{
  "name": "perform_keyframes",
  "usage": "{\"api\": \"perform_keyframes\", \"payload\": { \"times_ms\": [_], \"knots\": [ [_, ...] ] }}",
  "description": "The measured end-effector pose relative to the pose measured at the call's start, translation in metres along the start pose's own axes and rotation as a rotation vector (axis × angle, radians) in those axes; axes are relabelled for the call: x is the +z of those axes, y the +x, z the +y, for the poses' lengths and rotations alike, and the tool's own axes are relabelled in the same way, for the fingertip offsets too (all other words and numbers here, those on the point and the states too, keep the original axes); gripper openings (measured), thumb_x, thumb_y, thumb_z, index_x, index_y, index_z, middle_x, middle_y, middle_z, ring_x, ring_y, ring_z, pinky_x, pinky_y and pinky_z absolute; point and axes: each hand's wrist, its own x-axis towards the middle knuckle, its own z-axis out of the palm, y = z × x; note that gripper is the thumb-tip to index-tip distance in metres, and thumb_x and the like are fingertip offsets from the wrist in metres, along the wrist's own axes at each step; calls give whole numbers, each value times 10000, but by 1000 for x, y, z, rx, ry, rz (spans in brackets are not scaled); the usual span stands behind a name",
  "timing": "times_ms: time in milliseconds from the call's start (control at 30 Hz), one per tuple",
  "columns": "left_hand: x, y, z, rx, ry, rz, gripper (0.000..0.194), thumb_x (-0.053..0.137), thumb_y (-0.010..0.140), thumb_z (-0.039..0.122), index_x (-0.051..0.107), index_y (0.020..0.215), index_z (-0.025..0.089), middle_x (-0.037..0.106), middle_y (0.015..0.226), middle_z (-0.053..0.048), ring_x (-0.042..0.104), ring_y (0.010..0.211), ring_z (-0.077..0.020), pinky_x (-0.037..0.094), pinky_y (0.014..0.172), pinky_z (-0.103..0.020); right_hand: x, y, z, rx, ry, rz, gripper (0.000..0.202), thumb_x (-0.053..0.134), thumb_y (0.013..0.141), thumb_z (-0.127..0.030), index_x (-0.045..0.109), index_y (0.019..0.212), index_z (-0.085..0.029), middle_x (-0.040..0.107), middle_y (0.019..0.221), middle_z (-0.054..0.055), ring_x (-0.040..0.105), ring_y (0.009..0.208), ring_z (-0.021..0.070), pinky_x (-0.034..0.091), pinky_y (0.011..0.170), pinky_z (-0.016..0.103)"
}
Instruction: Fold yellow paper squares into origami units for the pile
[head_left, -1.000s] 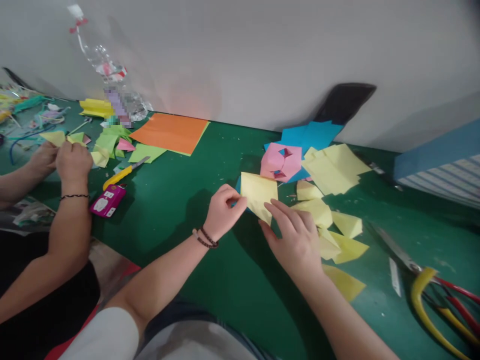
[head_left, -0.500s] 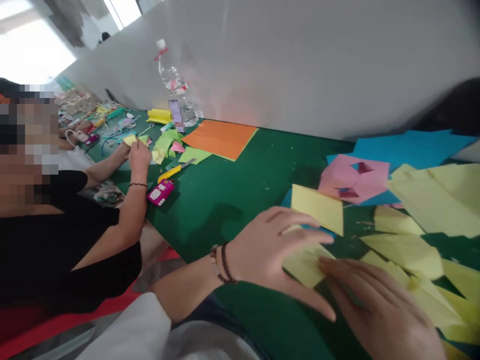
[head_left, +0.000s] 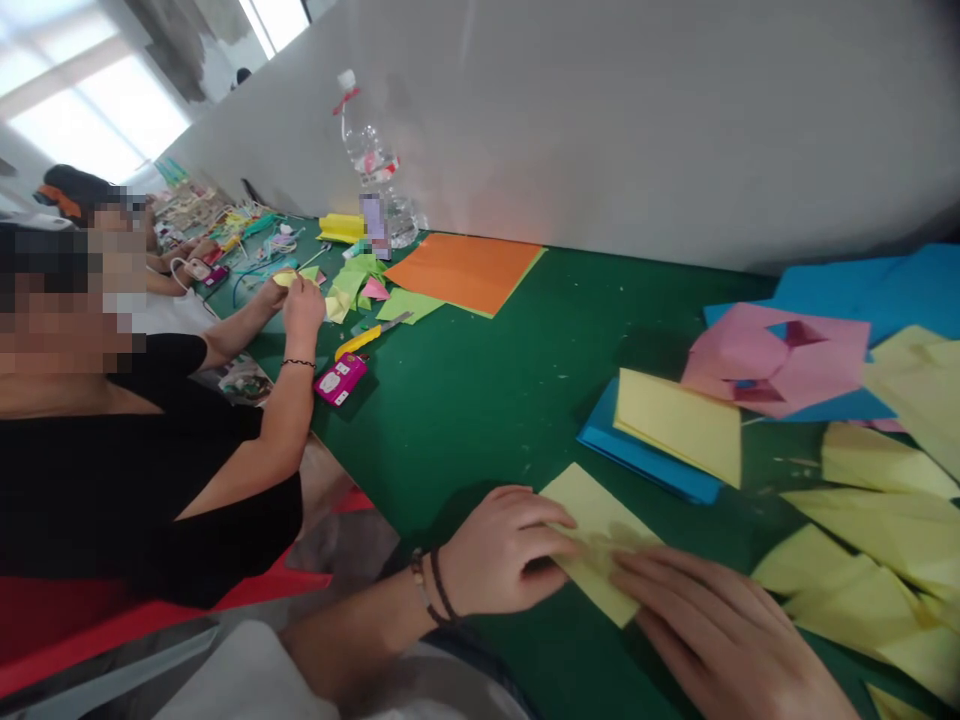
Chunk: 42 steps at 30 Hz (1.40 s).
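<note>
On the green table, the left hand, splayed wide before, is curling its fingers onto a pale yellow sheet (pinching or merely touching, I cannot tell), the right hand is laying extended fingers across it, and a yellow square is overlapping blue paper beyond.

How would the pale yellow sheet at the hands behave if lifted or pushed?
Pale yellow sheet: probably very light and somewhat floppy, since it looks like thin paper. Likely slides easily; the green table looks smooth. Should crease readily, as the folded yellow pieces nearby hold their folds.
</note>
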Motion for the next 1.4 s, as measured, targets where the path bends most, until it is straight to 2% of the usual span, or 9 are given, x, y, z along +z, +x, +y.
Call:
{"api": "perform_keyframes", "payload": {
  "times_ms": [167, 467, 633, 767, 833, 967, 1167, 1300, 1400],
  "knots": [
    [-5, 4, 1, -35, -51, 13, 156, 582, 897, 318, 675, 935, 198, 689, 1126, -71, 634, 1067, -177, 452, 1025, -369, 1, -5, 1, 132, 15, 53, 178, 477, 930, -205, 648, 979, -202, 719, 875, 34, 675, 829, 183, 500, 778, 342],
    [-6, 2, 5, -31, -100, 125, 166, 579, 901, 309, 671, 970, 189, 703, 1067, -63, 644, 1029, -184, 487, 946, -350, 5, 0, -6, 174, 20, 90, 144, 506, 927, -181, 633, 988, -214, 704, 823, 15, 667, 799, 172, 511, 772, 315],
    [-24, 39, 6, 58, -58, -79, 215, 616, 892, 373, 679, 960, 179, 714, 1051, -63, 662, 975, -177, 514, 870, -306, 0, -3, -4, 226, -25, 133, 139, 506, 913, -179, 627, 971, -217, 695, 820, 27, 660, 783, 196, 501, 782, 349],
    [-42, 82, -3, 377, -148, -277, 331, 754, 753, 478, 683, 875, 179, 722, 1016, -75, 674, 966, -196, 529, 885, -307, -2, -3, -1, 234, -33, 130, 122, 517, 907, -186, 632, 944, -201, 701, 851, 52, 663, 815, 209, 508, 797, 363],
    [-48, 92, -11, 359, -275, -258, 308, 791, 711, 460, 668, 835, 206, 727, 987, -58, 673, 978, -189, 529, 918, -309, -3, -2, -2, 227, -1, 112, 118, 531, 904, -183, 641, 939, -207, 709, 858, 45, 667, 815, 199, 522, 793, 353],
    [-46, 90, -27, 198, -318, -52, 73, 625, 867, 252, 667, 867, 192, 732, 939, -80, 682, 931, -186, 543, 874, -339, -4, 2, -7, 315, 30, 87, 130, 546, 902, -156, 651, 950, -214, 720, 845, 37, 677, 787, 181, 551, 757, 333],
    [-33, 82, -34, 360, -114, -225, 121, 598, 888, 246, 684, 945, 183, 741, 1017, -73, 632, 1131, -240, 487, 995, -412, -5, 1, -11, 552, -24, 41, 189, 486, 947, -190, 605, 1092, -209, 706, 806, 36, 677, 671, 163, 555, 635, 282],
    [-32, 81, -28, 348, -133, -229, 157, 527, 893, 183, 683, 877, 182, 753, 917, -46, 698, 950, -183, 494, 980, -368, -4, -4, -11, 704, -99, 71, 251, 493, 952, -253, 561, 1192, -222, 726, 877, 38, 683, 635, 154, 545, 578, 255],
    [-31, 81, -26, 346, -118, -193, 127, 553, 889, 237, 652, 838, 177, 734, 880, -54, 684, 886, -179, 513, 920, -352, -2, -4, -9, 689, -108, 39, 217, 493, 951, -256, 571, 1150, -222, 721, 851, 31, 686, 670, 164, 549, 613, 271]
  ]
}}
